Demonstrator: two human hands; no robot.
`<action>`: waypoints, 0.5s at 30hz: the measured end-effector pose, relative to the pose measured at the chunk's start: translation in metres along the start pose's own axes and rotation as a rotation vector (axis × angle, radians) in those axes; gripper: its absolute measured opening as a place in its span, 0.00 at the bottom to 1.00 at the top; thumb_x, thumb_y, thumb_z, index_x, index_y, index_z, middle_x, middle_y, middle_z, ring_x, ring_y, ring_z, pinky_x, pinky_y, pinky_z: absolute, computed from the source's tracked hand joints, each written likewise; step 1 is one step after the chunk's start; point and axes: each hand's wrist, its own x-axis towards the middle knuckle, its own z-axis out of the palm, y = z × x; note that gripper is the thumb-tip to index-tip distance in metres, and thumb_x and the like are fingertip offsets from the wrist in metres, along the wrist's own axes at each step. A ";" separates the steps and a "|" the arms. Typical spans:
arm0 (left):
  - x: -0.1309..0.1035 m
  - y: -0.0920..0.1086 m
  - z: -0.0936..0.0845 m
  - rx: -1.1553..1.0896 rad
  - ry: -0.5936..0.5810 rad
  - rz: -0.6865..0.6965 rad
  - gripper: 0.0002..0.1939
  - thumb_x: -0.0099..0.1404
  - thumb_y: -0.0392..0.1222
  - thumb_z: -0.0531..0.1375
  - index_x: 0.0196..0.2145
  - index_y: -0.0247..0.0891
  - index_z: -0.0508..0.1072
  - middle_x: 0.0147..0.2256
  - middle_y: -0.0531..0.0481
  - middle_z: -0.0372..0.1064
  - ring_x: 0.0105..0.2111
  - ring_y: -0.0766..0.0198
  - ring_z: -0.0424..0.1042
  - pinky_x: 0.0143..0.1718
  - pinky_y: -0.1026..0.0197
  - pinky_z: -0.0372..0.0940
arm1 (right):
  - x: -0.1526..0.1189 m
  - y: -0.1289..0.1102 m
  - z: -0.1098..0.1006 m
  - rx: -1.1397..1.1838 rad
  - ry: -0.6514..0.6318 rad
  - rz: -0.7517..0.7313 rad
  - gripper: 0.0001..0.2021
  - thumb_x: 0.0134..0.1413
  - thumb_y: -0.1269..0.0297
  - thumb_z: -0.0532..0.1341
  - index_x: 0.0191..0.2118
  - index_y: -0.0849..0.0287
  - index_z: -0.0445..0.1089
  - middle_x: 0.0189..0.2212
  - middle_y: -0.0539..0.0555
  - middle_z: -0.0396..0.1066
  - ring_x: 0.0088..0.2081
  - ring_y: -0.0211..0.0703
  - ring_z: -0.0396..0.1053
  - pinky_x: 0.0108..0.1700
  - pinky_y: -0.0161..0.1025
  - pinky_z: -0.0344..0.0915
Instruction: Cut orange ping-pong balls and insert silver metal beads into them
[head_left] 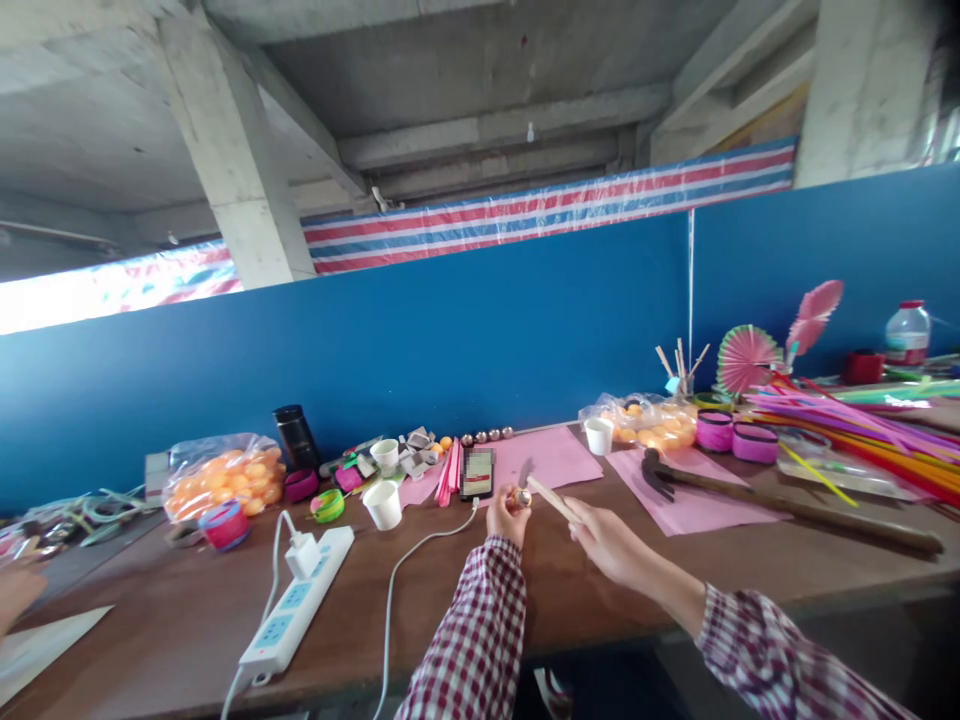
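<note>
My left hand (508, 518) is closed, its fingers pinched around a small shiny round thing (523, 495) whose kind I cannot make out. My right hand (602, 540) grips one end of a pale flat wooden stick (553, 498). The stick's far end points up and left, close to the round thing; whether they touch I cannot tell. Just beyond my left hand lies a phone (478, 474) with a charging cable (420, 545) plugged in. Pink paper (562, 455) and a row of metal balls (493, 435) are behind it.
A power strip (319, 580) and paper cups (382, 505) stand on the left, near a bag of orange balls (229, 480). To the right, a hammer (787, 505) rests across pink paper (694, 490). A blue partition (480, 350) rises behind. Another person's hand (19, 590) shows at far left.
</note>
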 end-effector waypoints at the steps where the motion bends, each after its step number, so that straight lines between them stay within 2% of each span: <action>1: 0.000 0.000 0.000 0.009 0.001 0.004 0.17 0.40 0.26 0.60 0.32 0.35 0.70 0.28 0.49 0.70 0.28 0.66 0.70 0.32 0.63 0.65 | 0.000 0.000 0.000 -0.001 0.017 0.000 0.17 0.53 0.70 0.45 0.48 0.61 0.59 0.29 0.54 0.68 0.30 0.40 0.66 0.34 0.35 0.59; 5: 0.002 -0.003 -0.001 0.046 -0.005 -0.010 0.16 0.40 0.30 0.62 0.32 0.34 0.71 0.26 0.49 0.70 0.25 0.67 0.69 0.29 0.63 0.65 | 0.000 0.000 0.000 -0.010 -0.013 -0.004 0.18 0.51 0.70 0.46 0.48 0.63 0.59 0.31 0.56 0.69 0.31 0.41 0.67 0.35 0.36 0.59; 10: 0.001 -0.002 -0.001 0.118 -0.022 0.060 0.17 0.44 0.37 0.63 0.35 0.33 0.72 0.30 0.46 0.71 0.29 0.64 0.70 0.33 0.62 0.65 | -0.001 0.003 0.002 0.005 0.031 0.019 0.20 0.53 0.68 0.45 0.51 0.63 0.57 0.33 0.56 0.70 0.32 0.42 0.67 0.36 0.37 0.60; 13: -0.001 0.003 -0.002 0.186 -0.064 0.085 0.13 0.47 0.41 0.61 0.33 0.32 0.73 0.25 0.47 0.70 0.26 0.64 0.70 0.32 0.61 0.65 | 0.000 0.005 0.003 -0.009 0.016 0.000 0.19 0.52 0.69 0.46 0.50 0.63 0.58 0.35 0.57 0.70 0.35 0.43 0.68 0.39 0.37 0.60; 15: -0.003 0.007 -0.002 0.193 -0.068 0.091 0.13 0.48 0.41 0.60 0.32 0.32 0.73 0.24 0.47 0.70 0.27 0.63 0.69 0.32 0.61 0.64 | 0.000 0.005 0.004 -0.003 0.017 0.005 0.19 0.52 0.69 0.46 0.50 0.63 0.59 0.32 0.56 0.70 0.33 0.42 0.68 0.37 0.37 0.60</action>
